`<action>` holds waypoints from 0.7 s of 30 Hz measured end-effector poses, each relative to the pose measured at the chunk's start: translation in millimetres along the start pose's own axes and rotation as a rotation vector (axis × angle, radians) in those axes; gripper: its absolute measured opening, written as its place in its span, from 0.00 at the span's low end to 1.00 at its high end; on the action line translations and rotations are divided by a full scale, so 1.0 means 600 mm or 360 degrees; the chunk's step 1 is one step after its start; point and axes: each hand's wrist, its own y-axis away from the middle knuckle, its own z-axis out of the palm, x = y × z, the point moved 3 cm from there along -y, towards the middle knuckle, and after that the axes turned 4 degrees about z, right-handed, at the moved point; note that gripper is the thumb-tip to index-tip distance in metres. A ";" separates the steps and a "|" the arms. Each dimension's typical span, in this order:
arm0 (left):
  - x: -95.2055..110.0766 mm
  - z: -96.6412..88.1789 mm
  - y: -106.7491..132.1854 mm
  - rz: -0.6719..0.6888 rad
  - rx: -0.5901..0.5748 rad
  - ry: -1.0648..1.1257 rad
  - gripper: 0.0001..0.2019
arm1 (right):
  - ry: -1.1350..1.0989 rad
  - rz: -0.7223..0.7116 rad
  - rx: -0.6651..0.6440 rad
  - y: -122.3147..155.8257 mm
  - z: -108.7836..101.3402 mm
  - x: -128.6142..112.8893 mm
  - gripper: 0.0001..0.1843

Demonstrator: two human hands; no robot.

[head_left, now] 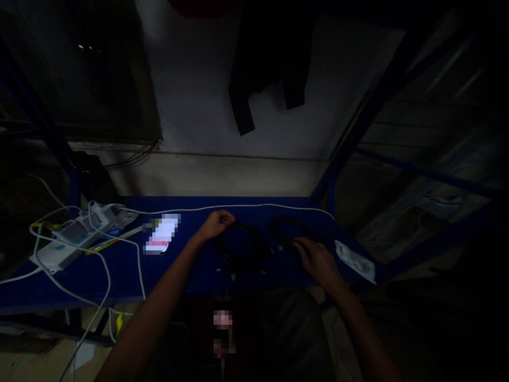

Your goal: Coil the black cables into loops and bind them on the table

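Two coils of black cable lie on the blue tabletop [175, 276], dark and hard to make out in the dim light. My left hand [214, 225] is closed in a pinch at the upper left edge of the left coiled cable [258, 244]. Small light-coloured connector ends show below that coil. At the lower right of the other coiled cable [274, 225], my right hand [317, 259] has its fingers curled and pressed together on the cable. The exact grip of the right fingertips is in shadow.
A white power strip [75, 239] with plugs and tangled white cords fills the left end. Beside it rests a phone with a lit, blurred screen [163, 233]. A white packet [355, 261] lies at the right. Blue frame posts [332, 185] rise at both sides.
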 end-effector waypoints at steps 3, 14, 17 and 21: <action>0.004 0.000 0.001 0.0002 0.0000 -0.0004 0.12 | -0.0127 -0.0080 -0.0161 -0.001 -0.003 0.006 0.18; 0.015 -0.002 0.003 0.0016 -0.0023 -0.0025 0.13 | -0.0343 -0.0121 -0.0334 -0.025 -0.021 0.025 0.17; 0.015 -0.002 0.003 0.0008 -0.0021 -0.0018 0.13 | -0.0299 -0.0113 -0.0326 -0.029 -0.022 0.028 0.17; 0.015 -0.001 0.003 0.0007 -0.0020 -0.0009 0.14 | -0.0192 -0.0148 -0.0270 -0.030 -0.025 0.030 0.17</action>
